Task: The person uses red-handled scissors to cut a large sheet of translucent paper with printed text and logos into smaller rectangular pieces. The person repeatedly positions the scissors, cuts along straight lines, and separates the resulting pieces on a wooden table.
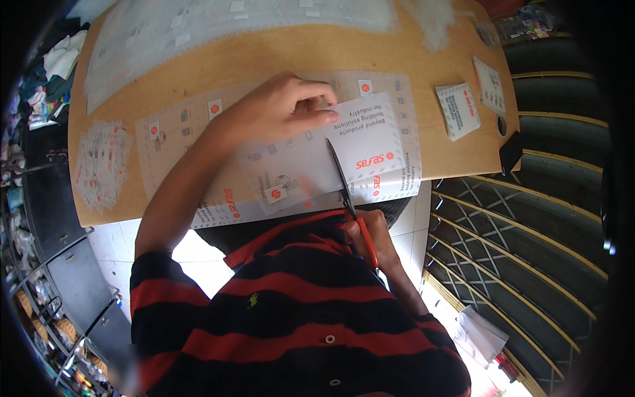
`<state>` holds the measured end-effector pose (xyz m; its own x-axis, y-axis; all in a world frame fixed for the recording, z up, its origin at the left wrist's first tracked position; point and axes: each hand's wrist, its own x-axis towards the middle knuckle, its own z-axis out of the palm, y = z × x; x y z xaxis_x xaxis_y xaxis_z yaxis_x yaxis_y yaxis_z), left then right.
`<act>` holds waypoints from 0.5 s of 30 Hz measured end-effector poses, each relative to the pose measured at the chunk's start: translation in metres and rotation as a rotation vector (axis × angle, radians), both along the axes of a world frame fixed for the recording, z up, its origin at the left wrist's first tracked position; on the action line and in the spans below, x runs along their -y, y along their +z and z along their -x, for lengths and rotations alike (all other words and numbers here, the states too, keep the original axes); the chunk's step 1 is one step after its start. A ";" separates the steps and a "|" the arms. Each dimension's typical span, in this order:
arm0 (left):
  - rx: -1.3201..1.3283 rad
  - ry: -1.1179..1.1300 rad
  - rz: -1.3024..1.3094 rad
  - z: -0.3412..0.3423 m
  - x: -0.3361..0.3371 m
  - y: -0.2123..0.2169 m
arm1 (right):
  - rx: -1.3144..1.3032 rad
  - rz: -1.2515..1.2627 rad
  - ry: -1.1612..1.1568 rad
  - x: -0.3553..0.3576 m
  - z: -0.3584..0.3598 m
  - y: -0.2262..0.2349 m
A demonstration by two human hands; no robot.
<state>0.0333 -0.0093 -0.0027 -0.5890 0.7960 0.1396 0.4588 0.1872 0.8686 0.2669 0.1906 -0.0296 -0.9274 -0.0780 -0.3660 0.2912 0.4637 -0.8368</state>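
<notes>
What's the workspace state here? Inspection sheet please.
Surface: wooden table, mostly covered by sheets.
Job's things: white printed sheet being cut by red-handled scissors.
Clutter: clear sticker sheets, stack of cut labels, two small printed packets.
Grippers: left hand presses the sheet down; right hand holds the scissors.
Cables: nothing seen.
Surroundings: tiled floor, metal grille at right.
</notes>
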 end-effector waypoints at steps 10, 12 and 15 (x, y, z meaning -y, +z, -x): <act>0.148 -0.149 0.163 0.008 0.000 0.004 | -0.007 0.021 -0.015 -0.001 -0.001 -0.003; 0.078 -0.115 0.039 0.007 0.000 -0.009 | -0.006 0.013 -0.024 0.001 0.001 -0.001; 0.056 -0.117 0.067 0.006 0.002 -0.011 | 0.013 -0.011 -0.032 0.003 0.002 0.002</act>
<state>0.0273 -0.0116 -0.0141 -0.4966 0.8663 0.0535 0.4325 0.1936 0.8806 0.2646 0.1875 -0.0281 -0.9243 -0.0442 -0.3790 0.3173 0.4628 -0.8278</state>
